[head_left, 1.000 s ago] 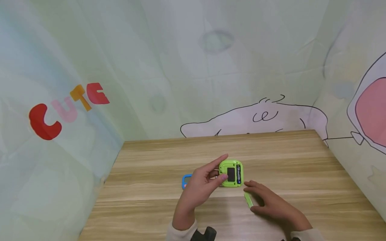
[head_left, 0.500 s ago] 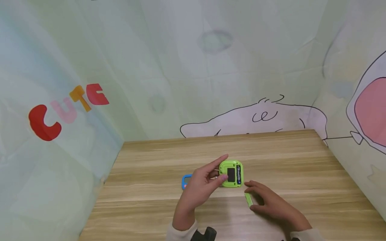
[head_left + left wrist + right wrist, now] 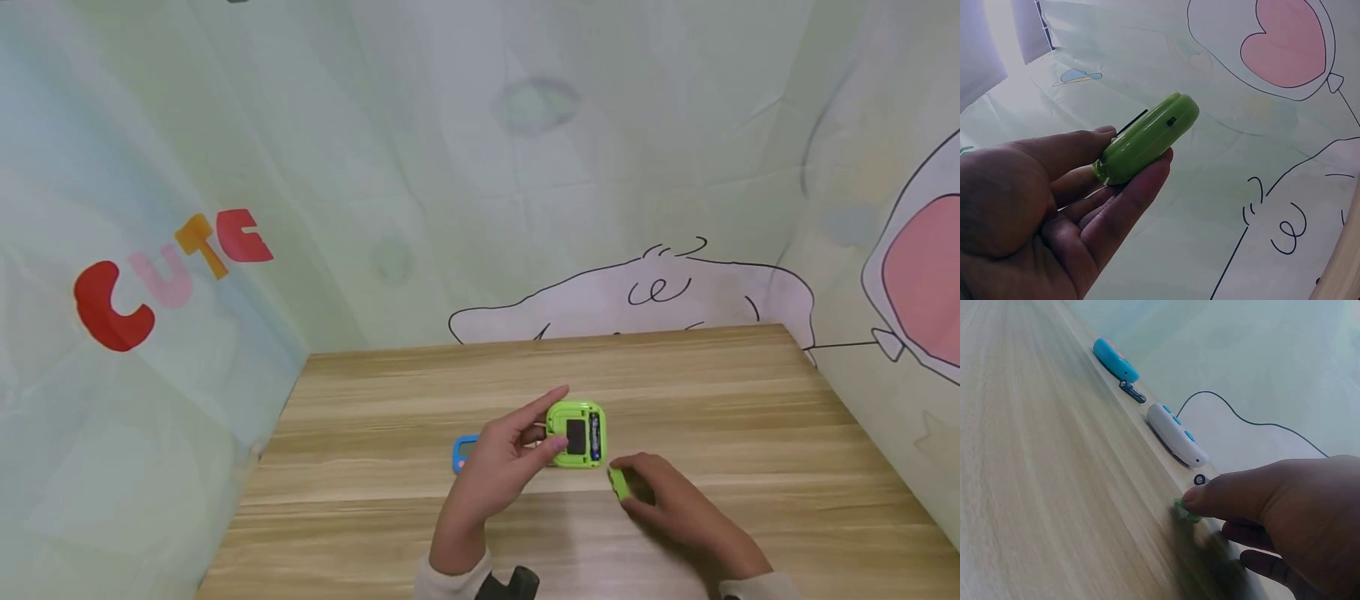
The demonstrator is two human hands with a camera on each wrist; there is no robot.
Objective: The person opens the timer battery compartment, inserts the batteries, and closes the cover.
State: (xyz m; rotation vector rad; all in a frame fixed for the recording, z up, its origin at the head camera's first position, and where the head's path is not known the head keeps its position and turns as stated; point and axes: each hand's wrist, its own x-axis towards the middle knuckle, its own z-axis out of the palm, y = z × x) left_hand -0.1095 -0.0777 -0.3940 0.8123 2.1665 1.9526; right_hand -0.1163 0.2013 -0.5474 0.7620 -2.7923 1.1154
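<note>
My left hand (image 3: 495, 467) grips a green digital timer (image 3: 584, 409), its back turned up. A dark magnet (image 3: 575, 437) sits on that back, beside an uncovered slot with a battery (image 3: 595, 435) in it. In the left wrist view the timer (image 3: 1154, 140) appears edge-on between thumb and fingers. Just right of the timer, my right hand (image 3: 682, 508) pinches a small green battery cover (image 3: 618, 483) between thumb and fingertips, low over the table. The right wrist view shows only a bit of the cover (image 3: 1186, 511) past the thumb.
A blue device with a screen (image 3: 461, 455) lies on the wooden table (image 3: 360, 467), partly behind my left hand. The right wrist view shows it near a loose battery (image 3: 1132, 392), a white device (image 3: 1175, 436) and another battery (image 3: 1199, 479). Printed cloth walls surround the table.
My right thumb and fingers have drawn together on the battery cover, which has tilted and shifted slightly. The left hand and timer have hardly moved.
</note>
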